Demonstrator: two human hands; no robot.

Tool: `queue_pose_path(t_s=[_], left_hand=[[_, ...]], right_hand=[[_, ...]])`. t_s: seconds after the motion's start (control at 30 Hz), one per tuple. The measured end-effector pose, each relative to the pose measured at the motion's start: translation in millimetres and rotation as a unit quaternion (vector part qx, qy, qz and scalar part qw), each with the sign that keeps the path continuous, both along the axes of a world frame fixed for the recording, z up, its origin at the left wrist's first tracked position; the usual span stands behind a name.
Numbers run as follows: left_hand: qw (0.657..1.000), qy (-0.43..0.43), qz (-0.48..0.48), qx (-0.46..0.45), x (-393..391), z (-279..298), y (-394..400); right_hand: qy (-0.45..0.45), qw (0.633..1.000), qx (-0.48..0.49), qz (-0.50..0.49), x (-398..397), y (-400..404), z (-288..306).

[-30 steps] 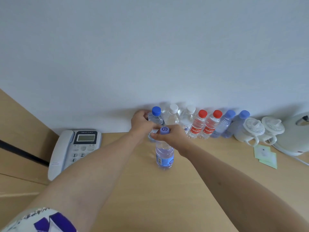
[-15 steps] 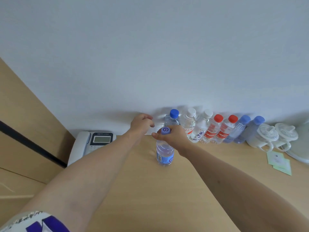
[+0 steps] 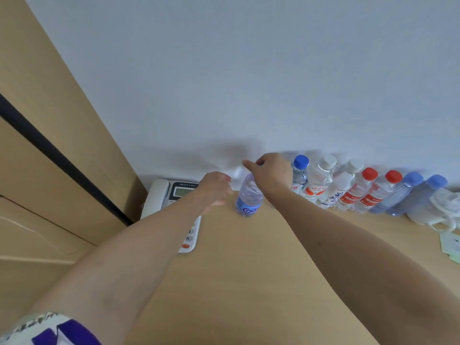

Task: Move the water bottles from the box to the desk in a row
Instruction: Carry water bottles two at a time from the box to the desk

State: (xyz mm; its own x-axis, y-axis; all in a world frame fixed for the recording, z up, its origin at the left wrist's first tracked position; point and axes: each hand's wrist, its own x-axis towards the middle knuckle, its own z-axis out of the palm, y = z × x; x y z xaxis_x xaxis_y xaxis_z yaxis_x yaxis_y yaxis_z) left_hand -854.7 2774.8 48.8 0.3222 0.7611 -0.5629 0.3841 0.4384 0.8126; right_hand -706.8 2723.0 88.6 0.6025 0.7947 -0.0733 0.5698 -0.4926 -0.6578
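A clear water bottle with a blue label stands on the wooden desk, just left of a row of several bottles against the wall. The row has blue, white, red and pale blue caps. My right hand grips the labelled bottle by its top and hides the cap. My left hand hovers beside that bottle on its left, fingers loosely curled, holding nothing. The box is out of view.
A white desk phone lies at the back left, partly under my left forearm. White lidded cups stand past the row's right end, with pale green paper slips in front of them. A wooden cabinet borders the desk's left side.
My left hand has let go of the blue-capped bottle in the row and drawn back left. My right hand has carried the labelled bottle further back toward the wall. The camera turned left.
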Motion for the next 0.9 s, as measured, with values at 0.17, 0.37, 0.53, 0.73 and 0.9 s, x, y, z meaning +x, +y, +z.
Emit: queue_pose_path(t_s=[0.17, 0.37, 0.53, 0.73, 0.9], left_hand=[[0.997, 0.002, -0.058, 0.052, 17.0, -5.4, -15.7], [0.993, 0.004, -0.051, 0.102, 31.5, -22.0, -16.8], [0.992, 0.014, -0.029, 0.121, 48.7, -29.9, -14.4], [0.992, 0.002, -0.002, 0.127, 68.6, -33.0, -17.4], [0.992, 0.005, -0.006, 0.128, 73.3, -31.0, -16.8]], right_hand=[[0.012, 0.999, 0.01, 0.044, -6.2, 7.0, 14.3], [0.028, 0.996, 0.023, 0.077, -2.3, -10.1, 8.1], [0.05, 0.996, 0.051, 0.057, 11.1, -10.3, 8.6], [0.057, 0.996, 0.072, 0.015, 21.6, -11.5, 2.7], [0.056, 0.995, 0.077, 0.011, 33.4, -16.7, 7.2]])
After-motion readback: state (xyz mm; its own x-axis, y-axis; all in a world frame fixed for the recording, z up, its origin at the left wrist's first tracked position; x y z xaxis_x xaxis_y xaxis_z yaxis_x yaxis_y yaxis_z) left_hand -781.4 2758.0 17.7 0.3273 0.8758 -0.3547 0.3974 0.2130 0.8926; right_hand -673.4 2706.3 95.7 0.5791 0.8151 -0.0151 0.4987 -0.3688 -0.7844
